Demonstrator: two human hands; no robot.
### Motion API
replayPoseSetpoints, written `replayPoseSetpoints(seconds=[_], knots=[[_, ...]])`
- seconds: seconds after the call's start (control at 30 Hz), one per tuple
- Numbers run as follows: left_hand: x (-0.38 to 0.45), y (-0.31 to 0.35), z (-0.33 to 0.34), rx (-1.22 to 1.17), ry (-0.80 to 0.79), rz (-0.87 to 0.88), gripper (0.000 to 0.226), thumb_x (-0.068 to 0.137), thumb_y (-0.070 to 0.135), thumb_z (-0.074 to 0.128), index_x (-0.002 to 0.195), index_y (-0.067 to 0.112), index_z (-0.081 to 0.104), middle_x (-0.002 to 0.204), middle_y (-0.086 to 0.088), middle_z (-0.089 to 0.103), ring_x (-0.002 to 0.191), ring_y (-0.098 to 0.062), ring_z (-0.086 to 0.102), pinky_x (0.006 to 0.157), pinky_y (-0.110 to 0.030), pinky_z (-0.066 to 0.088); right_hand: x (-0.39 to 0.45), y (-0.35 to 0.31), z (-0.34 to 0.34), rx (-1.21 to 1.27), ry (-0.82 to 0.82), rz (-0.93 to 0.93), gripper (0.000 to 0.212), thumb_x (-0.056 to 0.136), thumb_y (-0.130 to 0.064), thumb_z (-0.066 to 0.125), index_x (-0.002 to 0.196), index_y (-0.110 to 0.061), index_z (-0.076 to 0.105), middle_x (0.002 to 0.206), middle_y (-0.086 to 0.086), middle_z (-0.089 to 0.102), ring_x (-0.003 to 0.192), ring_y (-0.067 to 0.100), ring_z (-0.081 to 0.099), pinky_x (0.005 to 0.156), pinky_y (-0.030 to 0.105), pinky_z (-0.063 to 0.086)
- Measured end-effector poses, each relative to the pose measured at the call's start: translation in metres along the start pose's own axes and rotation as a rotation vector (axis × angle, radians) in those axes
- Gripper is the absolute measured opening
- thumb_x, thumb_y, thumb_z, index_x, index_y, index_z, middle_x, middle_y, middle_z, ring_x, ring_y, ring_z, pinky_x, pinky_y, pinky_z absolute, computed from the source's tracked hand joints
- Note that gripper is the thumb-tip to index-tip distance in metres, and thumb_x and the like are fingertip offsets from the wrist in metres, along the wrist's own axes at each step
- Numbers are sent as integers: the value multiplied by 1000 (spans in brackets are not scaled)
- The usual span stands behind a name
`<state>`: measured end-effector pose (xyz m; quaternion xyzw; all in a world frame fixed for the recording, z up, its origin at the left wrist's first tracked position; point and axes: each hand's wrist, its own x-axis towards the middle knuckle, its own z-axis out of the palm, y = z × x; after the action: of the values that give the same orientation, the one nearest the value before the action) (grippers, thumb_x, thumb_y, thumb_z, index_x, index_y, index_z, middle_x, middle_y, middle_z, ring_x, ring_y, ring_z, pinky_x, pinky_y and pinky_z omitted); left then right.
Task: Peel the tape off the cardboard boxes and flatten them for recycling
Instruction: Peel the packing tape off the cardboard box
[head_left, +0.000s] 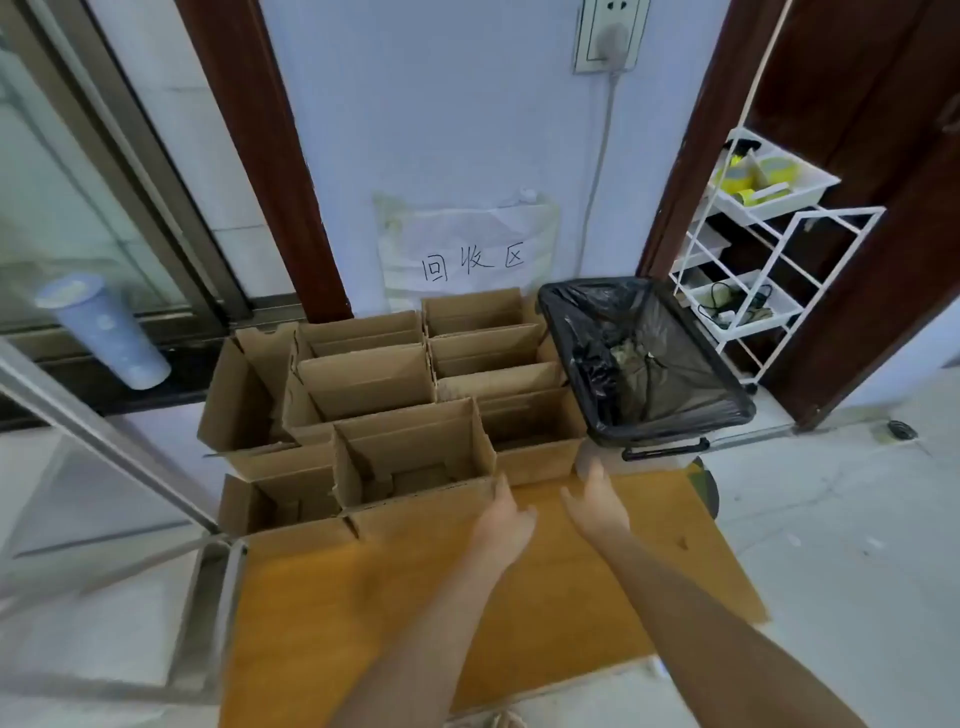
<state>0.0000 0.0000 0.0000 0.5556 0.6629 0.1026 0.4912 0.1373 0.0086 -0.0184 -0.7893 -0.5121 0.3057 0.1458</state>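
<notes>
Against the pale wall, open brown cardboard boxes (410, 415) are crowding the orange wooden table's (363, 597) far edge; left hand (501, 519) and right hand (597, 501) are reaching, fingers relaxed, probably choosing one to flatten.

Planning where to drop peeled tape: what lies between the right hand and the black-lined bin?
In the head view, only bare wooden board separates the right hand from the bin.

One handwritten sign legible: a white paper sheet (470, 249) fixed to the pale wall (441, 104) behind the cardboard boxes (395, 395) reads "回收区" in dark strokes; no other text, label, brand or number readable.
</notes>
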Motion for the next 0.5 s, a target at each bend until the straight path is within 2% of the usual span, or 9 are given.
replayPoseSetpoints(seconds=[0.03,0.07,0.13,0.17,0.2,0.27,0.37,0.5], knots=[[5,7,1,9,36,-5,71,101,29,43,154,25,-4,155,-7,29,70,-7,51,58,-19,41,2,-2,0,9,3,14,70,99,-30,47,151,-8,6,157,10,19,132,30,41,91,36,44],[9,11,1,3,77,-34,73,101,29,43,154,24,-6,156,-8,27,70,-9,54,58,-20,42,4,-2,-1,28,4,14,71,99,-30,47,152,-9,5,158,10,18,132,30,42,91,36,45],[14,19,2,24,85,-81,76,100,30,44,153,20,-9,156,-10,27,99,-21,62,70,-24,45,9,-4,-1,22,-11,8,73,99,-31,48,152,-10,3,158,9,17,128,31,46,87,37,47],[16,21,3,23,89,-100,77,100,30,45,153,18,-10,155,-11,28,114,-26,57,77,-26,45,12,-3,0,24,-14,8,73,98,-31,48,152,-11,3,158,9,17,125,31,48,84,36,47],[18,22,6,26,94,-118,78,100,29,45,152,16,-10,154,-12,31,121,-28,53,82,-27,44,13,-2,2,31,-18,8,73,98,-30,49,153,-12,3,158,8,17,123,31,50,82,35,47],[22,27,6,31,121,-137,76,100,26,44,152,13,-10,149,-12,38,121,-29,54,85,-29,45,17,-2,2,54,-10,2,73,98,-29,49,153,-13,4,157,7,18,121,31,51,80,35,46],[30,31,6,38,166,-149,75,101,24,44,152,12,-10,139,-12,51,111,-28,60,78,-29,46,24,-2,4,91,-1,-15,74,98,-29,50,153,-15,3,157,5,20,125,30,48,87,37,46],[33,30,11,-10,214,-159,77,99,21,47,152,14,-7,127,-13,59,105,-30,62,78,-33,50,31,-2,5,180,-4,-33,76,97,-26,51,153,-15,2,157,6,22,132,30,42,95,37,43]])
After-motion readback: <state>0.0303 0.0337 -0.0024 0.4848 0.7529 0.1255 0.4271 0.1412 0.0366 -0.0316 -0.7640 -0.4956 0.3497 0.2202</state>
